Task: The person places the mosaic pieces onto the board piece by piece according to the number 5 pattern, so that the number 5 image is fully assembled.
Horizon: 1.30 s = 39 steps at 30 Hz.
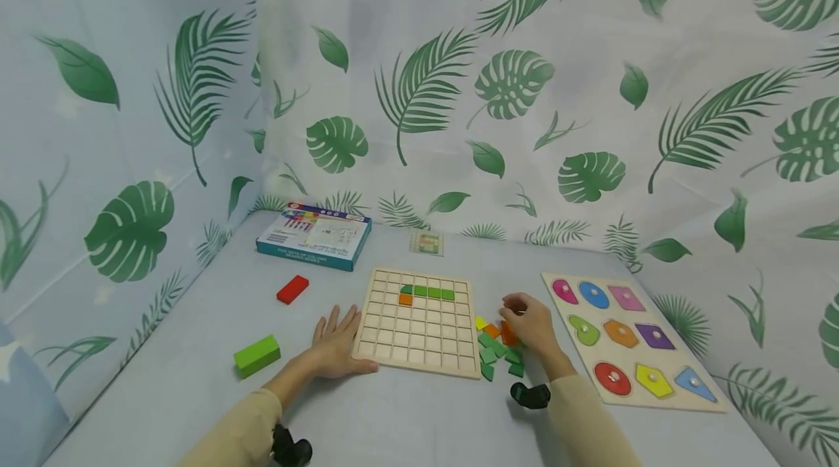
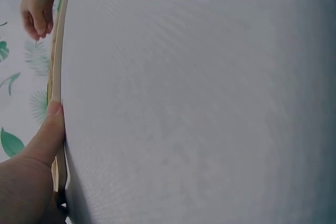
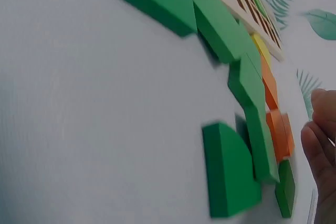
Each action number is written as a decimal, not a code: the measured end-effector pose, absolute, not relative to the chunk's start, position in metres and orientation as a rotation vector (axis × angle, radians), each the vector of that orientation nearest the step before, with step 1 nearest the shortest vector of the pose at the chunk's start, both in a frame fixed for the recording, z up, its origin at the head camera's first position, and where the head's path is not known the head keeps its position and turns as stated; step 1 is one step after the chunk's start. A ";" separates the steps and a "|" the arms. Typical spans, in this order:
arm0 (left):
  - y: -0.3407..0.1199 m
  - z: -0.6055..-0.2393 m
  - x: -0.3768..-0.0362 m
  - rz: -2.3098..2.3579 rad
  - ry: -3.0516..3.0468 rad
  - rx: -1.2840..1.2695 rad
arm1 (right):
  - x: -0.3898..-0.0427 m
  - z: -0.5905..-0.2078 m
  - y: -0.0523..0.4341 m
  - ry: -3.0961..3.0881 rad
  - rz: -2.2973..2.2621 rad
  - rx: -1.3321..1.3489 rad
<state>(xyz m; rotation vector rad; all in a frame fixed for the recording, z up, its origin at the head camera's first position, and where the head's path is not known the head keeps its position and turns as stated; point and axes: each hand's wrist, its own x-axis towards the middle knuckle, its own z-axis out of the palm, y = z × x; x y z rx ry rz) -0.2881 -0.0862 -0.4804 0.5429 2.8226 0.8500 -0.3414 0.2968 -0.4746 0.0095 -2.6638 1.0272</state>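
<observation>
The person's left hand (image 1: 337,345) is lying flat with fingers spread at the near-left corner of a pale wooden grid board (image 1: 417,336), its thumb touching the board's near edge. The right hand (image 1: 532,325) is hovering just beyond the board's right side, fingers curling toward the thumb; whether they are pinching anything cannot be told.

Below and beside the right hand, loose pieces are lying by the board's right edge: several green wooden pieces (image 1: 494,345), some with curved sides, two orange wooden pieces (image 1: 507,333) and a small yellow piece (image 1: 481,323).

On the board, toward its far side, three light green squares (image 1: 435,293) are forming a row, with a dark green rounded piece (image 1: 407,289) at the left end and an orange square (image 1: 406,299) sitting directly below that.

Left of the board, a light green block (image 1: 257,356) and a red block (image 1: 292,289) are resting. Beyond its far-left corner, a blue-and-white box (image 1: 321,237) is lying; beyond its far edge, a small printed card (image 1: 427,242). Well to its right, a wooden shape puzzle (image 1: 632,361) is showing nine coloured shapes.
</observation>
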 end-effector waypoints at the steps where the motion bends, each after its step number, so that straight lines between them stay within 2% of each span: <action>1: -0.086 -0.481 -0.288 0.839 2.824 0.541 | -0.340 -0.474 0.300 -2.664 1.017 0.012; 11: -0.084 -0.479 -0.289 0.818 2.831 0.543 | -0.334 -0.477 0.320 -2.754 1.009 0.095; 22: -0.084 -0.478 -0.288 0.775 2.841 0.523 | -0.329 -0.473 0.319 -2.876 1.071 0.148; 39: -0.084 -0.479 -0.287 0.785 2.842 0.524 | -0.336 -0.480 0.316 -2.866 1.075 0.086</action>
